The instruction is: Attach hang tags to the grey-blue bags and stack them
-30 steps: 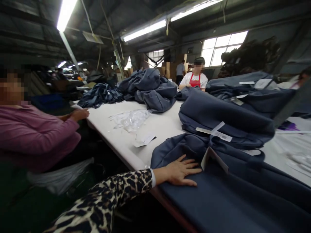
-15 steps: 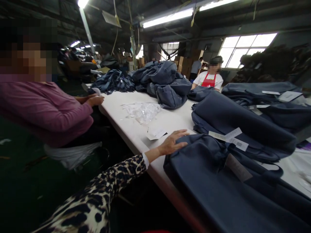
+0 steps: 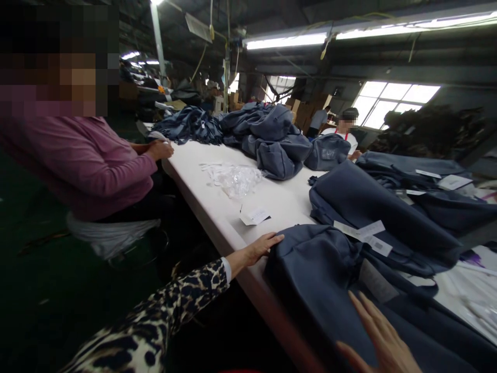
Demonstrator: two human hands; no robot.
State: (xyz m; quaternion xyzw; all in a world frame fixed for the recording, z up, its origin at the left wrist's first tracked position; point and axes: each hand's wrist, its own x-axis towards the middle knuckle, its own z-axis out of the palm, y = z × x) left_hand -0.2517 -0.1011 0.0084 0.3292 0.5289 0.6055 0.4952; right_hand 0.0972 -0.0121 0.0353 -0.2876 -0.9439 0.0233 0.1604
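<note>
A large dark blue fabric bag (image 3: 310,280) lies along the near table edge, with a grey label patch (image 3: 376,280) on it. My left hand (image 3: 256,251) is at the bag's far left corner, fingers together and curled against its edge; part of them is hidden. Over the near part of the bag is my right hand (image 3: 382,336), its fingers spread and nothing in it; the lower part is cut off by the frame. Behind lies a second blue bag (image 3: 373,212) with white paper tags (image 3: 368,235). A white card tag (image 3: 255,216) rests on the table beyond my left hand.
The white table (image 3: 194,181) carries a heap of clear plastic pieces (image 3: 236,178), a blue bag pile (image 3: 272,140) and tangled blue straps (image 3: 186,124). A person in purple (image 3: 104,160) sits at left; another (image 3: 341,132) is across the table. More tagged bags (image 3: 411,166) lie at right.
My right hand has come into view over the near bag. My left hand has drawn back to the bag's corner, its fingers closer together. Across the table, a bag now stands more upright.
</note>
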